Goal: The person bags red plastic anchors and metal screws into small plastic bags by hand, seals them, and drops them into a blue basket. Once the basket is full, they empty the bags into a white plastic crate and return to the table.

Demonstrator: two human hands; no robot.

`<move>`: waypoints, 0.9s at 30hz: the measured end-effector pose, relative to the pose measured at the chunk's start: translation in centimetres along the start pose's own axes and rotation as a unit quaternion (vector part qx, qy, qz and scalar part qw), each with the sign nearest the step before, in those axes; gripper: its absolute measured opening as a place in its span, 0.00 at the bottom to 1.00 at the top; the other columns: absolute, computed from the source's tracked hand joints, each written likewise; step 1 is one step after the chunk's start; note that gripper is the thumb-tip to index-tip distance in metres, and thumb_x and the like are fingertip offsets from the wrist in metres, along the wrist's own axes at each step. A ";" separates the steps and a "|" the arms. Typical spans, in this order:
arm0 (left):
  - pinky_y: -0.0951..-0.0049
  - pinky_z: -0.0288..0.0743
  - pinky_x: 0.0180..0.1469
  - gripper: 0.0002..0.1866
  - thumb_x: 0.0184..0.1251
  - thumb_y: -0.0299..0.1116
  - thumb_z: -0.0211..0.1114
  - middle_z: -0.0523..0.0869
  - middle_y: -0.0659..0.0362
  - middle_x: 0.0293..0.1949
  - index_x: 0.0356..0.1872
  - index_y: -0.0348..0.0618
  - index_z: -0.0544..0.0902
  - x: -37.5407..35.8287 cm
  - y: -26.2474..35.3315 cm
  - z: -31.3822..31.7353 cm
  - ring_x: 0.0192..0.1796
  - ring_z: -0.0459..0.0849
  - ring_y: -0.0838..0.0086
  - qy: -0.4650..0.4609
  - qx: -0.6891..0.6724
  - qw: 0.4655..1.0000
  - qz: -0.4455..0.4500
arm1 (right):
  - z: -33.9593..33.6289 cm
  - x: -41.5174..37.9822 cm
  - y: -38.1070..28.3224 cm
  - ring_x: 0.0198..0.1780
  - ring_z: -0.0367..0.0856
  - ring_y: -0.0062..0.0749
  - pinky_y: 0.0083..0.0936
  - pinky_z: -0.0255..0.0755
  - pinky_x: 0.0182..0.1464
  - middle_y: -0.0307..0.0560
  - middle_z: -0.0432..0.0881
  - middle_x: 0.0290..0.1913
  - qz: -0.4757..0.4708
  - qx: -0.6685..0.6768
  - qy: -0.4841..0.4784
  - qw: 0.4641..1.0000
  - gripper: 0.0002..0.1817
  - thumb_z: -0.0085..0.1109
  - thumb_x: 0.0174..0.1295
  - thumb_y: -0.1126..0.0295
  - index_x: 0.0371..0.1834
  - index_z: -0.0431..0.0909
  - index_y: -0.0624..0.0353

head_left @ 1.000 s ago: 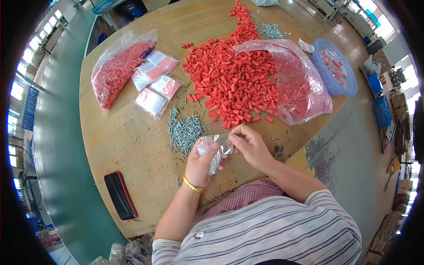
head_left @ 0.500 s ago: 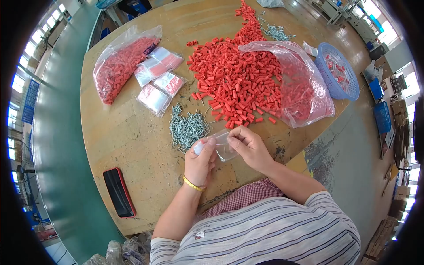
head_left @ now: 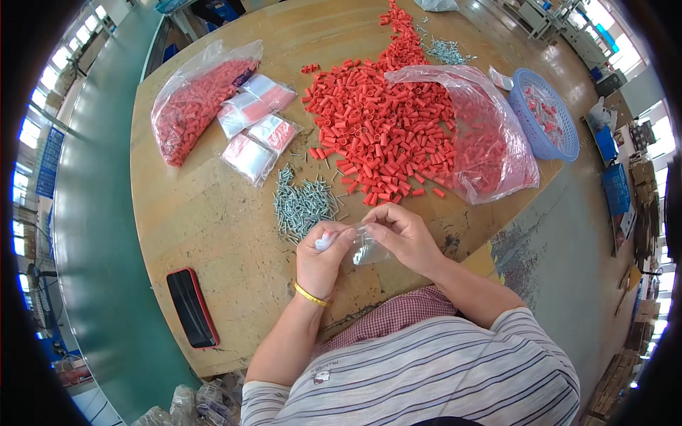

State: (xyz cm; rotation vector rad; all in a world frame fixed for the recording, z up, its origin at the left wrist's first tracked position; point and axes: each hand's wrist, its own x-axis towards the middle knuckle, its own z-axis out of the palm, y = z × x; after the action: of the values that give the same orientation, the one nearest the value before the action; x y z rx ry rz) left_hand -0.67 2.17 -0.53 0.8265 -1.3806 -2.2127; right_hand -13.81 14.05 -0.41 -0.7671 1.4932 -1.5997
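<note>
A small clear plastic bag (head_left: pixel 370 252) hangs between my two hands over the near part of the table. My left hand (head_left: pixel 324 254) is closed, its thumb and finger pinching the bag's upper edge, with a whitish wad (head_left: pixel 326 241) tucked in the palm. My right hand (head_left: pixel 403 236) pinches the same edge from the other side. Just beyond my left hand lies a pile of silvery screws (head_left: pixel 304 204). Past my right hand spreads a large heap of red plastic wall plugs or caps (head_left: pixel 376 128). No contents show clearly inside the small bag.
A large bag of red pieces (head_left: pixel 195 110) lies at the back left, beside packs of small bags (head_left: pixel 249 157). Another open bag (head_left: pixel 490 153) spills at right, near a blue basket (head_left: pixel 538 135). A phone (head_left: pixel 192 307) lies at the left edge. More screws (head_left: pixel 447 51) sit far back.
My hands have drawn closer together along the bag's edge. The bag now hangs lower from my fingers, where before it was stretched out between them.
</note>
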 end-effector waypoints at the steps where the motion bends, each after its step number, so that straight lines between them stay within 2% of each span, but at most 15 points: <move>1: 0.82 0.71 0.40 0.03 0.64 0.24 0.68 0.82 0.66 0.32 0.36 0.38 0.82 0.0 0.1 0.0 0.34 0.77 0.84 -0.002 -0.007 1.000 0.000 | 0.1 0.1 0.2 0.36 0.73 0.10 0.14 0.69 0.39 0.31 0.76 0.36 -0.005 0.008 -0.004 1.000 0.08 0.58 0.68 0.70 0.46 0.76 0.61; 4: 0.85 0.61 0.27 0.04 0.63 0.27 0.69 0.78 0.69 0.27 0.34 0.41 0.81 0.1 -0.3 0.4 0.26 0.70 0.87 0.001 -0.003 0.999 0.051 | 0.2 0.2 0.1 0.37 0.73 0.11 0.14 0.69 0.40 0.31 0.77 0.37 0.002 0.047 -0.006 0.999 0.08 0.58 0.68 0.71 0.47 0.76 0.61; 7: 0.85 0.61 0.27 0.05 0.63 0.27 0.69 0.78 0.69 0.28 0.38 0.41 0.82 0.0 0.0 0.1 0.26 0.70 0.87 -0.023 -0.003 1.000 0.017 | -0.2 0.1 -0.1 0.42 0.75 0.13 0.15 0.71 0.44 0.34 0.77 0.42 0.009 0.045 -0.024 0.999 0.10 0.55 0.69 0.75 0.51 0.74 0.63; 10: 0.85 0.60 0.26 0.08 0.64 0.27 0.68 0.79 0.69 0.28 0.43 0.41 0.83 0.3 1.3 0.3 0.25 0.70 0.87 -0.040 0.021 0.999 -0.012 | -0.6 0.1 -0.5 0.40 0.74 0.12 0.15 0.70 0.42 0.34 0.78 0.41 0.003 -0.031 -0.008 0.999 0.10 0.56 0.67 0.76 0.51 0.76 0.62; 13: 0.76 0.73 0.47 0.08 0.65 0.28 0.67 0.85 0.61 0.36 0.42 0.37 0.86 0.8 1.0 -1.2 0.41 0.79 0.77 -0.052 0.122 0.991 0.015 | -0.8 0.1 -2.3 0.37 0.75 0.15 0.17 0.70 0.39 0.35 0.78 0.37 -0.045 -0.198 -0.011 0.979 0.10 0.59 0.64 0.77 0.48 0.78 0.60; 16: 0.74 0.72 0.49 0.06 0.63 0.29 0.67 0.85 0.60 0.36 0.39 0.39 0.87 1.0 1.1 -1.1 0.42 0.79 0.74 -0.073 0.208 0.970 0.107 | -1.3 0.4 -2.4 0.35 0.77 0.23 0.21 0.71 0.38 0.39 0.78 0.34 -0.102 -0.260 -0.050 0.959 0.11 0.63 0.60 0.76 0.46 0.79 0.58; 19: 0.74 0.73 0.47 0.06 0.60 0.27 0.69 0.84 0.60 0.35 0.37 0.40 0.88 1.0 1.1 -1.5 0.40 0.80 0.74 -0.097 0.245 0.960 0.092 | -2.0 0.7 -2.0 0.34 0.78 0.31 0.25 0.72 0.39 0.41 0.78 0.32 -0.156 -0.333 -0.069 0.927 0.12 0.64 0.59 0.75 0.46 0.79 0.58; 22: 0.75 0.73 0.44 0.06 0.57 0.27 0.70 0.83 0.60 0.32 0.35 0.40 0.87 0.8 1.2 -1.0 0.38 0.79 0.74 -0.103 0.291 0.945 0.110 | -2.2 0.7 -2.1 0.35 0.78 0.32 0.27 0.72 0.40 0.42 0.78 0.33 -0.139 -0.331 -0.070 0.931 0.13 0.66 0.57 0.74 0.45 0.80 0.58; 25: 0.75 0.72 0.42 0.06 0.55 0.27 0.72 0.82 0.60 0.30 0.33 0.39 0.86 0.7 0.4 -0.8 0.36 0.79 0.74 -0.052 0.247 0.964 0.087 | -1.7 1.1 -2.6 0.37 0.78 0.37 0.31 0.72 0.41 0.44 0.76 0.32 -0.248 -0.347 0.019 0.904 0.12 0.67 0.55 0.73 0.42 0.78 0.59; 27: 0.75 0.72 0.41 0.06 0.55 0.27 0.72 0.82 0.59 0.30 0.31 0.39 0.85 0.7 0.4 -0.7 0.35 0.79 0.74 -0.035 0.254 0.959 0.121 | -1.8 1.1 -2.5 0.37 0.77 0.37 0.30 0.71 0.42 0.43 0.76 0.32 -0.254 -0.366 0.034 0.894 0.12 0.68 0.53 0.73 0.40 0.77 0.59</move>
State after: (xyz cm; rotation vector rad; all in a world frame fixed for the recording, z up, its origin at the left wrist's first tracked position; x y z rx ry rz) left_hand -0.68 1.14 -0.58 0.6926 -2.0116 -1.7362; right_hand -16.28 14.01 1.79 -1.6479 2.0992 -1.3904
